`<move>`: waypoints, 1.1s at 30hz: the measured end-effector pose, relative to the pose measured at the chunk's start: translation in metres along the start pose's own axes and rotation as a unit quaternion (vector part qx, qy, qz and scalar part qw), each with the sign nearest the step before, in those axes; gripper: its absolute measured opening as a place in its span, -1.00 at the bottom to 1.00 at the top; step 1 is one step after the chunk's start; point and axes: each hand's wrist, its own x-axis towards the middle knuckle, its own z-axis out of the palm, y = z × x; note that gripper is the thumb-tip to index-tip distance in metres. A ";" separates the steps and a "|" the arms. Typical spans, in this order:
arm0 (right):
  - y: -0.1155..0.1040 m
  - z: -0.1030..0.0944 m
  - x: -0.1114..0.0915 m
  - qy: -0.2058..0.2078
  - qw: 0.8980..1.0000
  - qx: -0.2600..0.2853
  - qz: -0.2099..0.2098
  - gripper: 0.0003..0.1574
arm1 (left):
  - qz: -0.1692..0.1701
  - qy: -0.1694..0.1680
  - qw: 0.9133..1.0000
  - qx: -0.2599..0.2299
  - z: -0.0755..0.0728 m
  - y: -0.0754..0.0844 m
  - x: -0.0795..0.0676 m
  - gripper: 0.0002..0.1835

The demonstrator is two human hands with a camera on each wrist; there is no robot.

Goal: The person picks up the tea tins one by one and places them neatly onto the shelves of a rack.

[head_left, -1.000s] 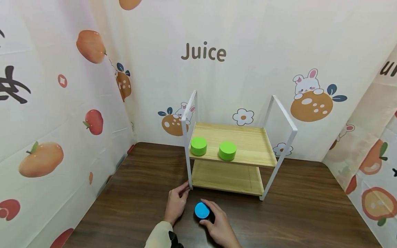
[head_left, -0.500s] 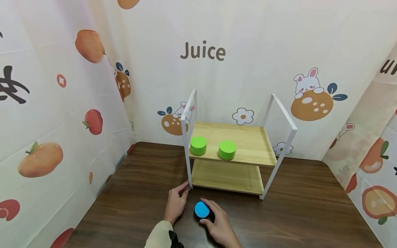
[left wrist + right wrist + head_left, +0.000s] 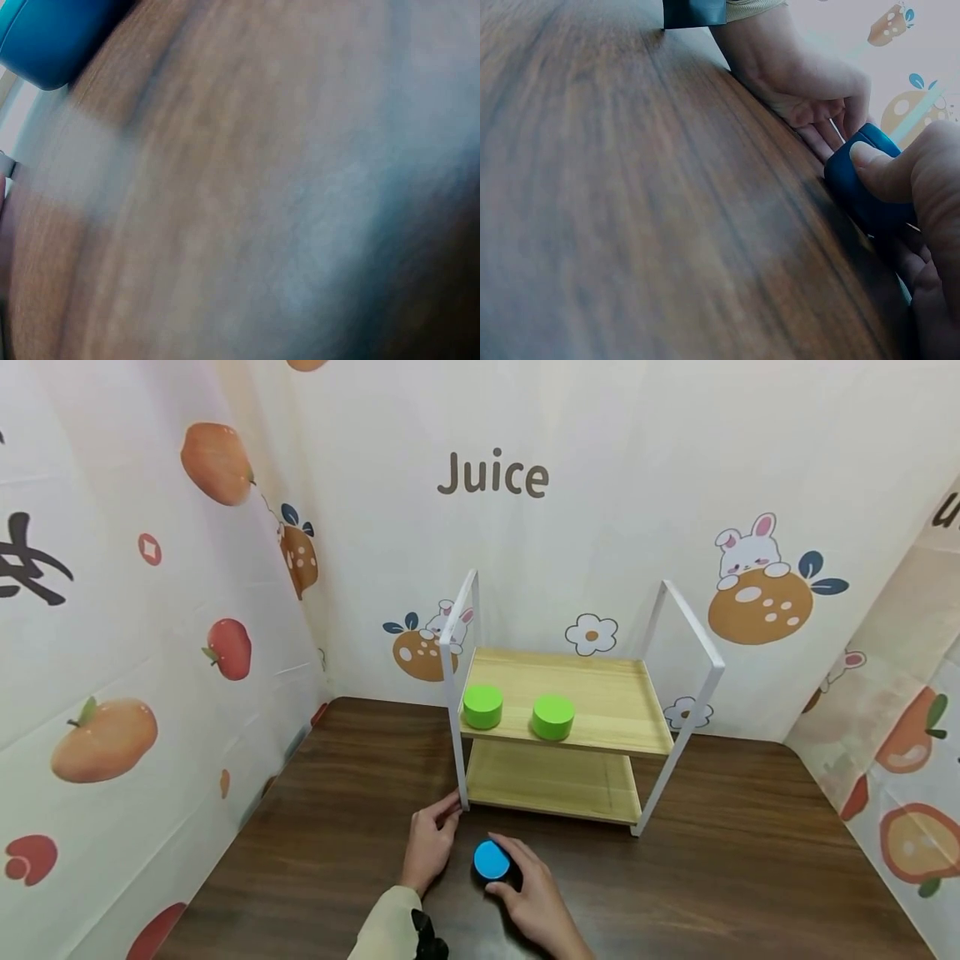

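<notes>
A blue round block [image 3: 492, 860], a short cylinder, stands on the table in front of the shelf rack. My right hand [image 3: 536, 897] grips it from the right, with the thumb on the near side and the fingers round the far side. The right wrist view shows the thumb pressed on the blue block [image 3: 866, 187]. My left hand [image 3: 429, 843] is at the rack's front left foot, thumb and index fingertips pinching it low down. Two green round blocks, the left one [image 3: 482, 707] and the right one [image 3: 552, 717], stand on the rack's upper board.
The two-tier shelf rack [image 3: 600, 693] has pale wooden boards and a white frame with tall side loops. Its lower board [image 3: 555, 781] is just behind the hands. A dark wooden table [image 3: 750, 860] lies beneath, with printed fabric [image 3: 600, 460] hung behind it and at both sides.
The head view has shifted slightly. Both hands, the blue block, the green blocks and the rack keep their places relative to one another.
</notes>
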 end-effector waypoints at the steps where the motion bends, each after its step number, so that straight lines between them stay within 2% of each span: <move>1: 0.000 0.000 0.000 0.001 1.000 -0.001 -0.001 -0.15 | 0.000 0.000 1.000 0.000 0.000 0.000 0.000 -0.60; 11: -0.002 -0.003 0.006 -0.004 1.000 0.017 0.012 -0.15 | 0.004 0.006 1.000 -0.008 0.000 0.002 0.005 -0.59; 21: -0.004 -0.003 0.008 0.007 1.000 0.005 -0.002 -0.14 | 0.008 0.002 1.000 -0.009 -0.001 0.004 0.009 -0.58; 33: -0.002 -0.002 0.002 0.002 1.000 0.000 0.004 -0.14 | -0.008 0.000 1.000 -0.010 0.002 0.002 0.003 -0.58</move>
